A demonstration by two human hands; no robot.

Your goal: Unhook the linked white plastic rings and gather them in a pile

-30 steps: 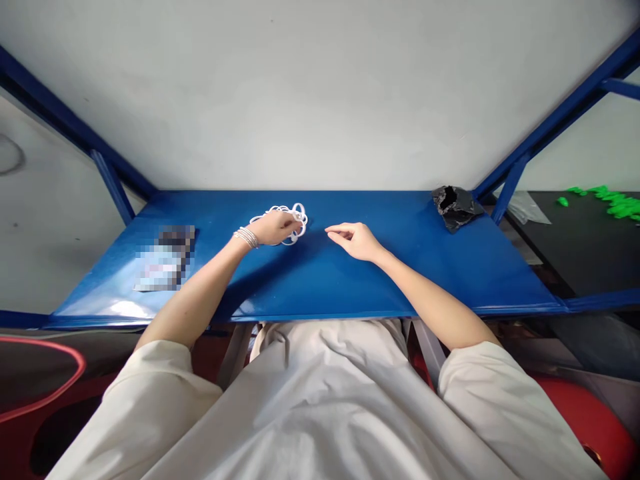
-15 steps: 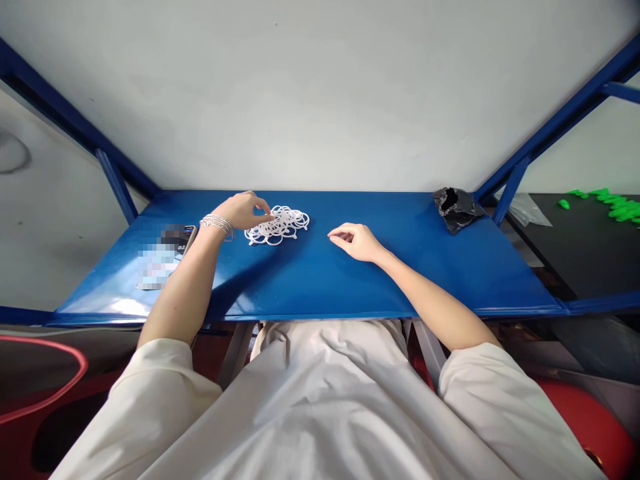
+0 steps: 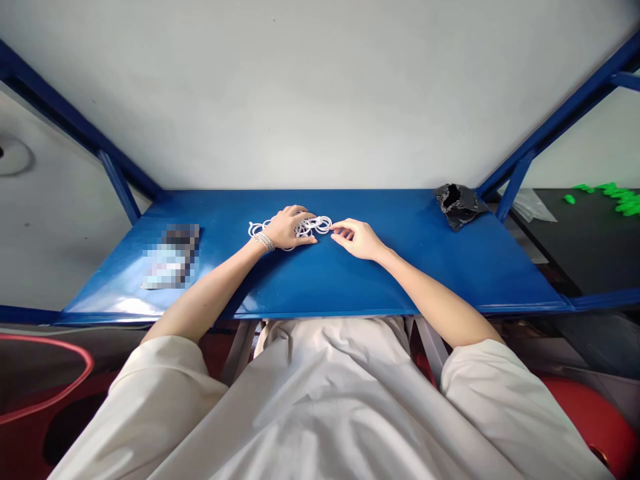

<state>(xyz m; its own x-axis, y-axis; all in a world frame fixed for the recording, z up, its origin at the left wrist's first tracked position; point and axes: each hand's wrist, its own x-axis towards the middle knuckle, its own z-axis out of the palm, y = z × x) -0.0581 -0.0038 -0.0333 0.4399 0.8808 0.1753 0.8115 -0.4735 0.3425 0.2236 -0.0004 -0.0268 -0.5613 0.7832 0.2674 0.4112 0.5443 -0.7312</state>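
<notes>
Soft even light brightening pale wall (image 3: pixel 320 93). Glare washing across blue metal shelf (image 3: pixel 500 267) at 8 o'clock. Soft shadow falling beneath left forearm (image 3: pixel 210 283), also 8 o'clock. Pixelated patch (image 3: pixel 171 257) obscuring detail at 9 o'clock. Wide-angle lens stretching blue frame beams (image 3: pixel 565 113) at 2 o'clock.

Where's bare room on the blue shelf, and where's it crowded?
Crowded at the left hand, right hand and white rings. Bare patches: between right hand and black plastic bag, and between rings and blurred packet.
</notes>
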